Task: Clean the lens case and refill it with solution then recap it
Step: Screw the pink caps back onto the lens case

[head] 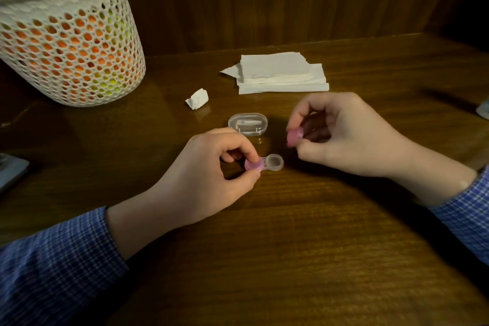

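A small clear lens case [272, 163] lies on the wooden table [291, 233] at the centre. Its left well carries a pink cap [253, 164], and my left hand [209, 180] pinches that cap between thumb and fingers. The right well of the case stands uncovered. My right hand [344, 135] holds the second pink cap [294, 136] between thumb and fingertips, lifted a little above and to the right of the case. No solution bottle is in view.
A clear oval plastic box [248, 124] sits just behind the case. A crumpled tissue [197, 99] and a stack of white tissues [280, 73] lie further back. A white mesh basket [68, 42] stands at the back left. A grey object [10, 171] is at the left edge.
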Available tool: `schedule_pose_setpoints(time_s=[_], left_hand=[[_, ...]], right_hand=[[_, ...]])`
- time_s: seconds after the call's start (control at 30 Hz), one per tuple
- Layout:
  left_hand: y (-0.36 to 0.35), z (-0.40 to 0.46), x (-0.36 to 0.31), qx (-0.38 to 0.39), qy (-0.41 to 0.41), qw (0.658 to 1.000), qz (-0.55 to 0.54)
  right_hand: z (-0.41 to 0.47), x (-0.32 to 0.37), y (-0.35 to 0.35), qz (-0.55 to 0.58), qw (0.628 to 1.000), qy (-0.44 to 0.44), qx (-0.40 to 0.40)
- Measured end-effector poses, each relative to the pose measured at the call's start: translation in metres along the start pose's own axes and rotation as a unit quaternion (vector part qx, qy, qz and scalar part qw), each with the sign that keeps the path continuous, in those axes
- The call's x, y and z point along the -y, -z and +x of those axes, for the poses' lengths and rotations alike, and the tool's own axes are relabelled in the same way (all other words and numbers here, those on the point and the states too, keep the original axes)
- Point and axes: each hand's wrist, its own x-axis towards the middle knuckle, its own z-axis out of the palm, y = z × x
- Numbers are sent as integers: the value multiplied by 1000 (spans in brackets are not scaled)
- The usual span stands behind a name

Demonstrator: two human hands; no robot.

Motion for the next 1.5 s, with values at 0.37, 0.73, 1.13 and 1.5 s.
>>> schedule_pose_setpoints(time_s=[0.37,0.73,1.13,1.5], left_hand=[[0,1,1,2,-3,1000,2],[1,1,3,5,-6,1000,0],[1,1,2,2,-10,1000,-8],[1,1,2,0,-7,1000,-8]], right_hand=[[-5,0,-20,-18,997,64,40],[-5,0,-19,-45,995,68,58],[-6,5,-21,-53,996,53,54],[-7,9,-21,-64,996,32,55]])
